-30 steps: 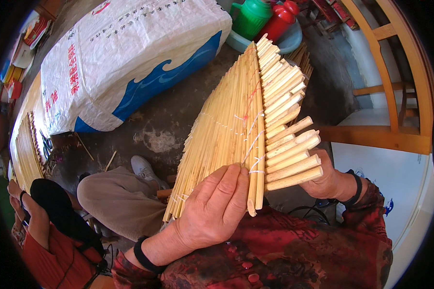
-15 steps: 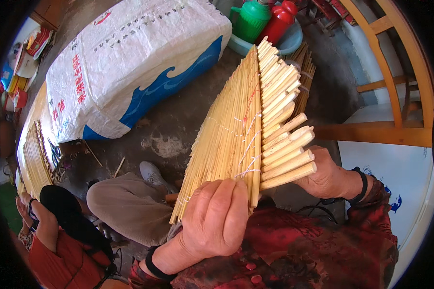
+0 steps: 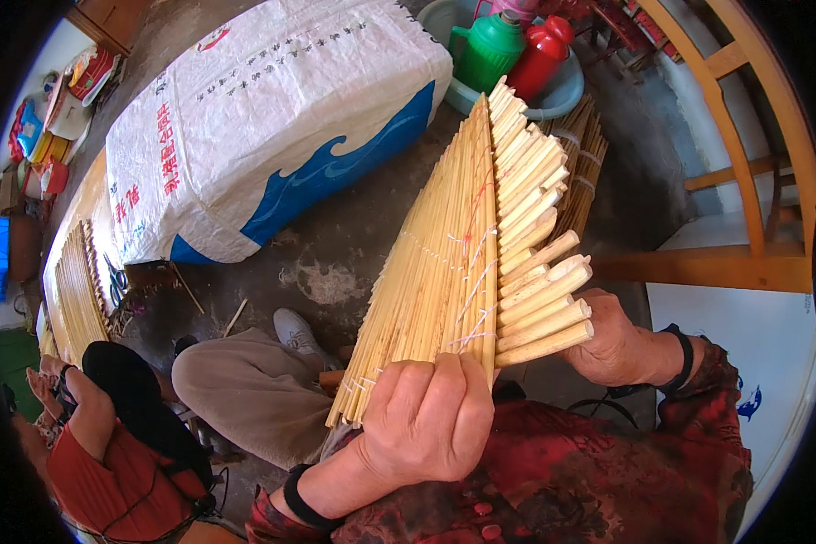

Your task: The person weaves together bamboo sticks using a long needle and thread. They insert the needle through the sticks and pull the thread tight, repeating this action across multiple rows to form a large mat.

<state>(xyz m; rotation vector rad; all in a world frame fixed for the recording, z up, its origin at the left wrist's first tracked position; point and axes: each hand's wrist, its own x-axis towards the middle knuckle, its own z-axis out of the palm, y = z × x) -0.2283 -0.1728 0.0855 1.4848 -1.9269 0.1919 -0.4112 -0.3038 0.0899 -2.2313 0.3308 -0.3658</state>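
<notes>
A long mat of pale straw-coloured sticks [image 3: 412,272], stitched with white and red threads, slants up the middle of my view. Along its right side thicker cut ends [image 3: 539,326] jut out in an uneven row. My left hand [image 3: 426,417] has its fingers bent over the mat's lower edge, gripping it. My right hand [image 3: 607,340] is behind the protruding ends at the lower right, closed on the stick work, with its fingertips hidden.
Upper left lies a large white-and-blue woven sack [image 3: 254,127]. A basin [image 3: 562,107] holds green and red flasks, beside bundled sticks [image 3: 585,163]. A wooden chair frame [image 3: 743,199] stands right. A co-worker [image 3: 118,471] sits lower left near more stitched sticks [image 3: 77,299] and scissors [image 3: 116,281].
The mat has shifted slightly lower, and my left hand has moved down and right with it, its fingers now curled further over the edge. The surrounding view has shifted slightly.
</notes>
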